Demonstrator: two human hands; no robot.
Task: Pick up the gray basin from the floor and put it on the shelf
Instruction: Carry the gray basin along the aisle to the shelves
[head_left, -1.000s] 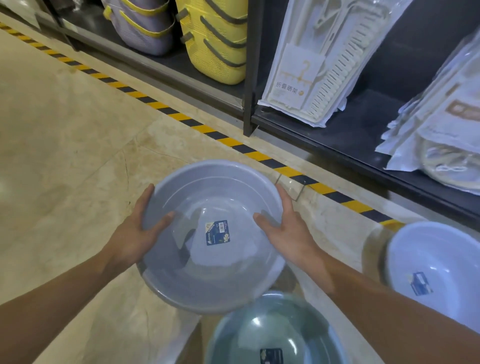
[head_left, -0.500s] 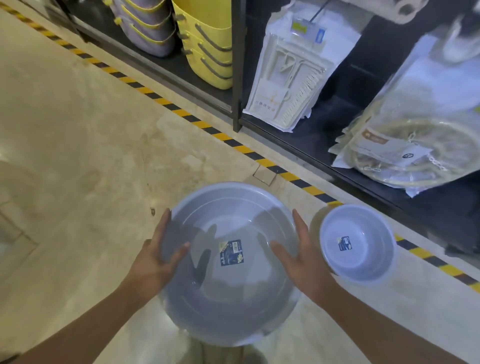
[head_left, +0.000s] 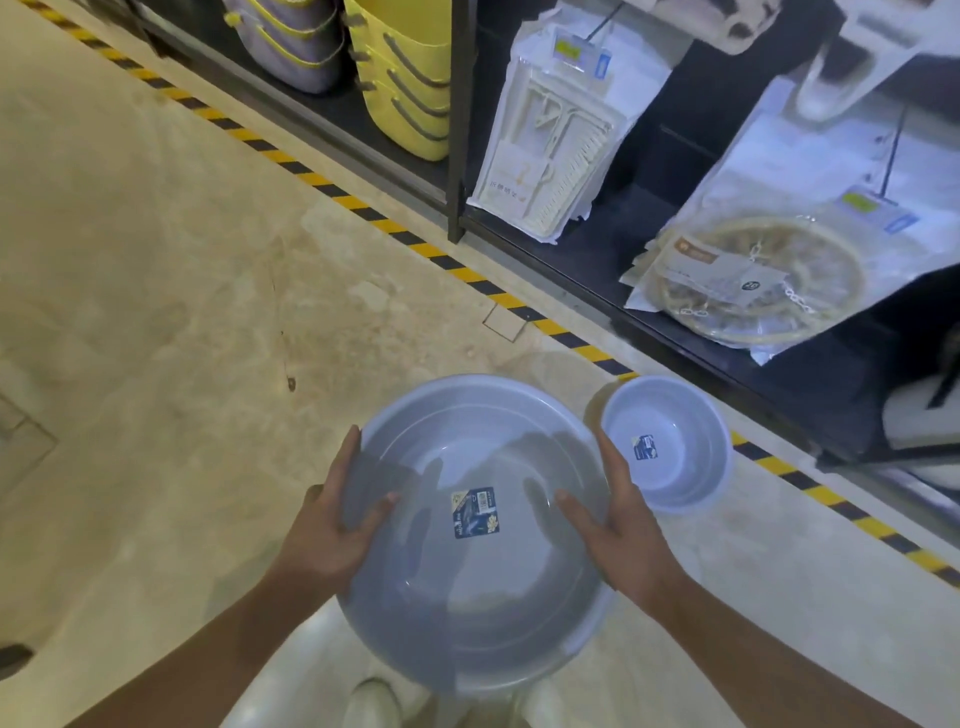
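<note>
The gray basin is a wide round plastic bowl with a blue label stuck inside. It is held level in the air above the floor, low in the middle of the view. My left hand grips its left rim, thumb inside the bowl. My right hand grips the right rim the same way. The dark shelf runs along the upper right, well beyond the basin.
A smaller white basin sits on the floor just right of my right hand. Yellow-black hazard tape marks the floor before the shelf. Yellow baskets, packaged racks and a bagged round hanger fill the shelf.
The basin has risen from the floor in both hands. The view has pulled back and up, so the shelf goods and small white basin look farther away; the greenish basin below is out of sight.
</note>
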